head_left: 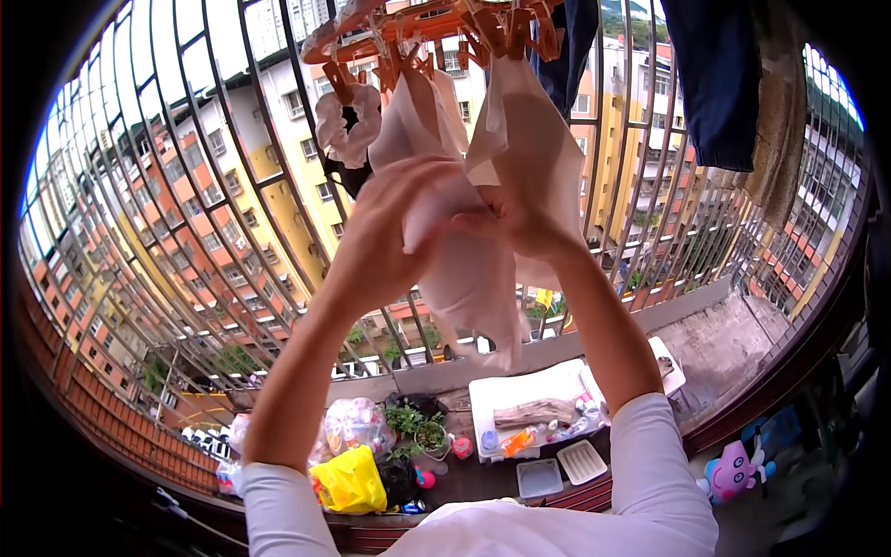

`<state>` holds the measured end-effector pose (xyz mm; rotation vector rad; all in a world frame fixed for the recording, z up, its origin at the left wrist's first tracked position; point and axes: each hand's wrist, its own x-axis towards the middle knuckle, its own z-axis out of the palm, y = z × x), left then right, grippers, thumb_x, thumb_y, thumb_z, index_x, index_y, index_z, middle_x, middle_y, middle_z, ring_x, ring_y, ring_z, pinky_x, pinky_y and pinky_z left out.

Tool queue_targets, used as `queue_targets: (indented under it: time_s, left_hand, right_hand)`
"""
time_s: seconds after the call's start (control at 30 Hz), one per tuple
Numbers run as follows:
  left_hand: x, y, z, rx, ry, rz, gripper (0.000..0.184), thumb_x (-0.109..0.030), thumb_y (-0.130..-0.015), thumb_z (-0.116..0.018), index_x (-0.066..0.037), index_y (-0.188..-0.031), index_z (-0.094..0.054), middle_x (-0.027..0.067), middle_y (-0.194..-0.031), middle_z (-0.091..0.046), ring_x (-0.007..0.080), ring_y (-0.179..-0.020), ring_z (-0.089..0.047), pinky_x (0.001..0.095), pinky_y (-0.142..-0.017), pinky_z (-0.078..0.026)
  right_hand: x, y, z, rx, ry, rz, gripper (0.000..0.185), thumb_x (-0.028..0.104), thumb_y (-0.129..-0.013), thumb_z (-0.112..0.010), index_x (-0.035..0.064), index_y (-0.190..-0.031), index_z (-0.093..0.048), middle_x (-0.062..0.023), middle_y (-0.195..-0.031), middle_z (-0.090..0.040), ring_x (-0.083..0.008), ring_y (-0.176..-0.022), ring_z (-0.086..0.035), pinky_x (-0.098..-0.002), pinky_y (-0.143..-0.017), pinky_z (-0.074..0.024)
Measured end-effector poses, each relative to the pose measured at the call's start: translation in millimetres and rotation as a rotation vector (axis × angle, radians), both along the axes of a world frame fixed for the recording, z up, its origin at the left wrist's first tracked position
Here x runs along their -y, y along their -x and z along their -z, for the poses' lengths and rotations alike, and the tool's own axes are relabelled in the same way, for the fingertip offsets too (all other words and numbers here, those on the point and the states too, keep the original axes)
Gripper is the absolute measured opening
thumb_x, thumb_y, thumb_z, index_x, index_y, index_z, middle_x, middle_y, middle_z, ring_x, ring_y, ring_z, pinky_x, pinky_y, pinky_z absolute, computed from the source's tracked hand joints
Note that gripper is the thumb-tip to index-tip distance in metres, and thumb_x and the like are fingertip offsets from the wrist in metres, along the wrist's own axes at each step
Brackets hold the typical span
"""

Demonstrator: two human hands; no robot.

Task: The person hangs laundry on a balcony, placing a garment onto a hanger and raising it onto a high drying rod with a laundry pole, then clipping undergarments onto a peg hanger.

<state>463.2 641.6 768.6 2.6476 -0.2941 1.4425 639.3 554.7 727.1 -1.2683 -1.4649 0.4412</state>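
An orange hanger (399,42) with several clips hangs at the top centre, and pale garments are clipped to it. Both hands are raised below it at a light pinkish-white garment (464,288). My left hand (394,227) has its fingers curved round a fold of this cloth. Just to the right, my right hand (520,223) is closed on the same garment, its fingertips pinched together. Another white garment (534,130) hangs right behind my right hand. A ruffled white piece (348,130) is clipped at the left of the hanger.
Metal window bars (269,186) stand behind the laundry. Dark trousers (715,84) hang at the upper right beside a brown cloth (775,139). Below are a yellow bag (350,481), potted plants (429,434), a white tray (483,399) with items and a pink toy (731,472).
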Motion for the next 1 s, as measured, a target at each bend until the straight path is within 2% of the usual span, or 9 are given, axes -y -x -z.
queue_targets:
  time_s: [0.1,0.17,0.23,0.3,0.37,0.7,0.83,0.9,1.0]
  left_hand:
    - [2,-13,-19,-0.086,-0.223,-0.018,0.039,-0.016,-0.07,-0.062,-0.006,-0.106,-0.049,0.0138,-0.101,-0.055,0.0242,-0.1,-0.05,0.039,-0.093,-0.029]
    - [-1,-14,-41,-0.653,-0.283,-0.265,0.033,-0.02,-0.068,-0.063,-0.006,-0.097,-0.056,0.0095,-0.082,-0.061,0.0234,-0.088,-0.054,0.039,-0.091,-0.031]
    - [-13,-18,-45,-0.511,-0.395,-0.184,0.022,-0.021,-0.068,-0.063,-0.007,-0.085,-0.063,0.0064,-0.067,-0.061,0.0238,-0.077,-0.056,0.0364,-0.088,-0.033]
    - [-23,-22,-53,-0.518,-0.488,-0.086,0.016,-0.019,-0.068,-0.062,-0.007,-0.078,-0.064,0.009,-0.071,-0.061,0.0246,-0.074,-0.056,0.0348,-0.087,-0.034]
    - [-31,-24,-59,-0.507,-0.481,-0.09,0.014,-0.018,-0.07,-0.06,-0.009,-0.08,-0.065,0.0091,-0.073,-0.061,0.0248,-0.074,-0.056,0.0343,-0.084,-0.037]
    - [-52,-56,-95,-0.681,-0.373,-0.624,0.013,-0.018,-0.067,-0.061,-0.013,-0.079,-0.064,0.0079,-0.079,-0.061,0.0249,-0.077,-0.058,0.0346,-0.064,-0.046]
    - [-90,-108,-81,-0.555,-0.384,-0.34,0.03,-0.019,-0.069,-0.059,-0.016,-0.099,-0.06,0.0065,-0.095,-0.06,0.0212,-0.094,-0.054,0.0332,-0.085,-0.038]
    - [-97,-124,-85,-0.21,-0.387,-0.087,0.053,-0.028,-0.074,-0.059,0.0,-0.116,-0.041,0.0166,-0.123,-0.036,0.0179,-0.112,-0.038,0.032,-0.084,-0.04]
    - [-91,-132,-74,-0.418,0.422,0.49,0.044,-0.03,-0.079,-0.055,0.0,-0.111,-0.046,0.0152,-0.109,-0.047,0.0165,-0.097,-0.047,0.0278,-0.077,-0.043]
  right_hand:
    - [0,7,-6,0.232,-0.048,0.011,0.028,0.016,-0.08,-0.058,0.0007,-0.104,-0.054,-0.0072,-0.087,-0.06,-0.0107,-0.08,-0.055,-0.0241,-0.07,-0.0439]
    - [7,11,-14,0.346,-0.111,-0.014,0.025,0.016,-0.081,-0.057,0.0021,-0.101,-0.056,-0.0069,-0.086,-0.061,-0.0112,-0.078,-0.056,-0.0239,-0.068,-0.0442]
    - [22,11,-24,0.507,-0.206,0.183,0.024,0.016,-0.081,-0.057,0.0023,-0.1,-0.056,-0.0058,-0.081,-0.061,-0.0131,-0.074,-0.058,-0.025,-0.067,-0.0448]
    - [39,16,-48,-0.011,-0.315,0.356,0.033,0.019,-0.078,-0.061,0.002,-0.105,-0.053,-0.0059,-0.086,-0.061,-0.0153,-0.077,-0.058,-0.0269,-0.069,-0.0449]
    - [30,-15,-65,0.41,-0.783,0.813,0.046,0.021,-0.074,-0.065,0.0018,-0.112,-0.048,-0.0077,-0.095,-0.059,-0.015,-0.084,-0.056,-0.0278,-0.075,-0.0441]
    - [35,-27,-84,-0.098,-0.28,0.045,0.043,0.012,-0.073,-0.06,-0.0032,-0.111,-0.046,-0.0099,-0.096,-0.057,-0.0159,-0.084,-0.056,-0.0261,-0.073,-0.0474]
    - [37,-3,-87,-0.158,-0.218,-0.15,0.046,0.024,-0.077,-0.061,-0.0041,-0.11,-0.047,-0.01,-0.095,-0.057,-0.015,-0.084,-0.056,-0.024,-0.072,-0.0477]
    - [53,6,-88,0.424,-0.186,0.139,0.054,0.044,-0.081,-0.051,-0.0031,-0.108,-0.049,-0.0134,-0.094,-0.058,-0.0187,-0.082,-0.059,-0.0249,-0.073,-0.0476]
    - [70,-29,-124,0.265,-0.392,0.362,0.049,0.05,-0.081,-0.046,0.0042,-0.093,-0.058,-0.0092,-0.073,-0.061,-0.0141,-0.056,-0.06,-0.024,-0.055,-0.0479]
